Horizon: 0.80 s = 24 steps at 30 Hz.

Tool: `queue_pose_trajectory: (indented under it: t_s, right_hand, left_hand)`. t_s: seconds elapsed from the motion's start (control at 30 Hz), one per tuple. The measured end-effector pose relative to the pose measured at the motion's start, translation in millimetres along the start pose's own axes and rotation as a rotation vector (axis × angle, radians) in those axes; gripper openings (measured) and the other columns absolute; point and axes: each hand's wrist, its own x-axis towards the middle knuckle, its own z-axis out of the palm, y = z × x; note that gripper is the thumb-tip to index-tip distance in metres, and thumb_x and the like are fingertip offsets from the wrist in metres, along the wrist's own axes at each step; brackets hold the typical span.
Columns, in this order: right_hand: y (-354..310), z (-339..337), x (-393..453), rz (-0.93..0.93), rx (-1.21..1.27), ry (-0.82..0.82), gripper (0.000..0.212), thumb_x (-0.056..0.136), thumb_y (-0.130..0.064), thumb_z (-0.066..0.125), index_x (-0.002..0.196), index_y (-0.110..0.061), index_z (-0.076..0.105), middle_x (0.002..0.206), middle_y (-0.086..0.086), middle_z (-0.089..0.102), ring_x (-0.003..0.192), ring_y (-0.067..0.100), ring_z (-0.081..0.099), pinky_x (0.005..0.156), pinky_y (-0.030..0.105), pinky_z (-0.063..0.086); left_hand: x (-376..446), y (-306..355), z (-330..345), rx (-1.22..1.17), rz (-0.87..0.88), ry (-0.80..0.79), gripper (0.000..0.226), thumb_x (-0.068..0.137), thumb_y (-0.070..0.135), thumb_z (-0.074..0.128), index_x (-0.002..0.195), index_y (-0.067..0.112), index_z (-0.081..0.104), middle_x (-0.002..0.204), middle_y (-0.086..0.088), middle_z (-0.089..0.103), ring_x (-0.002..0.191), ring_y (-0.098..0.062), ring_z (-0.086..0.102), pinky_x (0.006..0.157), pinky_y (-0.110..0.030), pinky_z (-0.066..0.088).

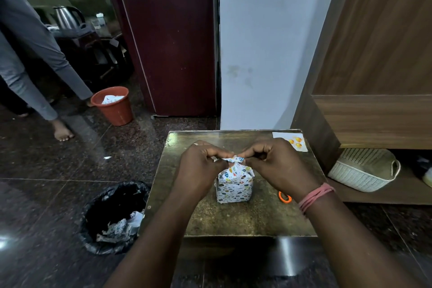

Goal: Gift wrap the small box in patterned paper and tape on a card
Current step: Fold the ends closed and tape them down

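Small box (pixel 234 188), wrapped in patterned paper (pixel 236 170), stands upright mid-worktop (pixel 233 220). Left hand (pixel 201 166) and right hand (pixel 278 163) both pinch gathered paper at box top, fingers curled. Card (pixel 291 141) lies at far right corner of worktop, well apart. Orange object (pixel 284 197), possibly scissors handle, partly hidden under right wrist. Black-lined bin (pixel 112 217) on floor, left of worktop.

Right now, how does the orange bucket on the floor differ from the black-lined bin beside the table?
The orange bucket stands far off by the maroon door; the black-lined bin sits against the table. The bucket is bare plastic; the bin wears a crumpled black bag. Both hold scraps of paper.
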Motion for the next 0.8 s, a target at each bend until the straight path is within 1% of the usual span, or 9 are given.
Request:
queue_pose_trajectory:
  t_s: [0.13,0.23,0.33,0.43,0.53,0.6,0.7,0.73,0.8]
  right_hand:
    - [-1,-6,-1,-0.033,-0.072,-0.083,0.023,0.086,-0.001,0.075,0.09,-0.022,0.083,0.092,-0.015,0.074,0.09,-0.001,0.068,0.083,0.019,0.054]
    - [-3,-7,-2,-0.013,-0.127,-0.08,0.022,0.09,-0.004,0.071,0.091,-0.023,0.083,0.094,-0.016,0.075,0.093,-0.002,0.068,0.089,0.025,0.056]
    - [-3,-7,-2,0.011,-0.151,-0.097,0.022,0.09,-0.005,0.069,0.091,-0.022,0.083,0.095,-0.013,0.076,0.092,-0.001,0.068,0.089,0.031,0.057]
    - [-8,-9,-3,0.011,-0.14,-0.13,0.023,0.089,-0.005,0.07,0.091,-0.024,0.083,0.095,-0.01,0.077,0.094,0.003,0.069,0.088,0.036,0.058]
    - [-18,-15,-9,0.005,-0.254,-0.226,0.032,0.089,-0.004,0.063,0.105,-0.025,0.081,0.112,0.0,0.076,0.105,0.016,0.068,0.091,0.038,0.056]
    - [-24,-19,-12,0.027,-0.341,-0.269,0.045,0.085,-0.002,0.056,0.114,-0.03,0.078,0.119,-0.008,0.073,0.1,0.015,0.069,0.086,0.035,0.058]
    - [-34,-23,-15,0.05,-0.468,-0.315,0.054,0.083,-0.006,0.053,0.124,-0.035,0.072,0.127,-0.013,0.068,0.107,0.019,0.068,0.087,0.035,0.057]
    - [-39,-22,-16,0.044,-0.544,-0.33,0.052,0.084,-0.011,0.054,0.125,-0.038,0.071,0.127,-0.012,0.067,0.112,0.021,0.065,0.088,0.035,0.056]
    - [-49,-22,-19,0.001,-0.725,-0.348,0.037,0.085,-0.023,0.056,0.116,-0.038,0.069,0.116,-0.007,0.065,0.109,0.025,0.063,0.079,0.032,0.053]
  left_hand:
    - [1,-3,-3,0.067,0.047,-0.022,0.02,0.08,0.012,0.085,0.092,0.028,0.084,0.077,0.013,0.056,0.062,0.003,0.049,0.058,-0.011,0.036]
    - [0,-4,-6,0.181,0.123,-0.043,0.022,0.085,0.019,0.082,0.099,0.035,0.082,0.085,0.016,0.06,0.072,-0.002,0.052,0.063,-0.018,0.041]
    - [-5,-3,-12,0.252,0.204,-0.056,0.02,0.084,0.022,0.083,0.098,0.037,0.081,0.093,0.019,0.067,0.083,-0.002,0.062,0.075,-0.025,0.051]
    - [-6,-5,-16,0.256,0.237,-0.094,0.017,0.084,0.02,0.083,0.092,0.035,0.081,0.095,0.02,0.067,0.09,-0.001,0.064,0.083,-0.031,0.054]
    - [-5,-8,-16,0.284,0.245,-0.132,0.013,0.087,0.02,0.079,0.09,0.032,0.079,0.097,0.019,0.069,0.095,-0.001,0.065,0.089,-0.037,0.055]
    - [-6,-6,-18,0.295,0.241,-0.162,0.011,0.088,0.023,0.072,0.092,0.031,0.079,0.102,0.019,0.07,0.098,0.0,0.065,0.09,-0.037,0.055]
    - [-6,-2,-25,0.288,0.217,-0.241,0.034,0.084,0.044,0.053,0.101,0.034,0.081,0.114,0.019,0.064,0.11,0.0,0.06,0.09,-0.031,0.053]
    - [-6,-2,-28,0.326,0.241,-0.261,0.039,0.085,0.052,0.049,0.104,0.038,0.081,0.114,0.018,0.062,0.116,-0.002,0.056,0.093,-0.033,0.051]
    - [-7,-6,-31,0.459,0.31,-0.262,0.047,0.085,0.076,0.049,0.106,0.045,0.078,0.105,0.019,0.058,0.121,-0.007,0.05,0.096,-0.033,0.046]
